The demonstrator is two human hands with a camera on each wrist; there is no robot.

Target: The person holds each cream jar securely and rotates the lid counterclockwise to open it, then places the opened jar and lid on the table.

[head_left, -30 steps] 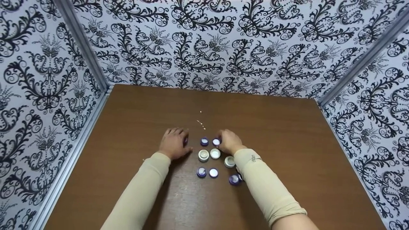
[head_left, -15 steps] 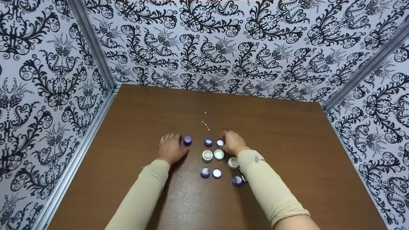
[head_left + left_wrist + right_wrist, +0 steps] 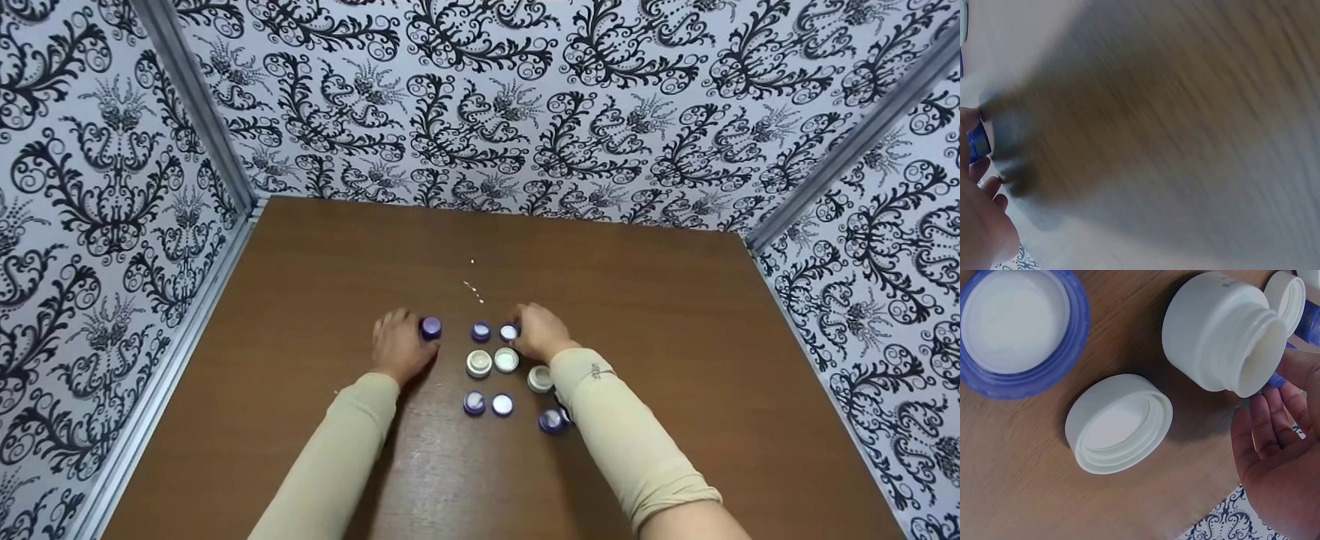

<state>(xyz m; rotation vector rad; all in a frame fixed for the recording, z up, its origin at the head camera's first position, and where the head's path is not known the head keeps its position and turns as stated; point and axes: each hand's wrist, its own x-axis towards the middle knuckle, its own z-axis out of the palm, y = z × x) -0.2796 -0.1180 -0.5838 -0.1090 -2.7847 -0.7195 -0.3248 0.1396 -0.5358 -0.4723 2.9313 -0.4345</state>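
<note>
In the head view my left hand [image 3: 399,343] holds a closed purple jar [image 3: 430,328] at its right side. The left wrist view shows that jar [image 3: 978,142] between the thumb and the fingertips, partly cut off by the frame's edge. My right hand [image 3: 541,331] pinches the edge of a purple lid [image 3: 509,332], white inside up. Left of this lid stands an open purple jar [image 3: 481,331]. In the right wrist view the hand [image 3: 1283,461] is partly behind an open white jar [image 3: 1224,332], and only a sliver of purple shows at its fingers.
Just nearer stand an open white jar [image 3: 478,363] and its upturned lid [image 3: 506,360]. Closer still are an open purple jar [image 3: 474,403] and a lid [image 3: 502,405]. Another white jar [image 3: 540,379] and purple jar [image 3: 553,420] lie beside the right sleeve. White specks [image 3: 474,290] dot the table.
The left hand has drawn slightly left, and the purple jar it mostly covered now shows. My right hand stays at the lid. The head view has shifted a little.
</note>
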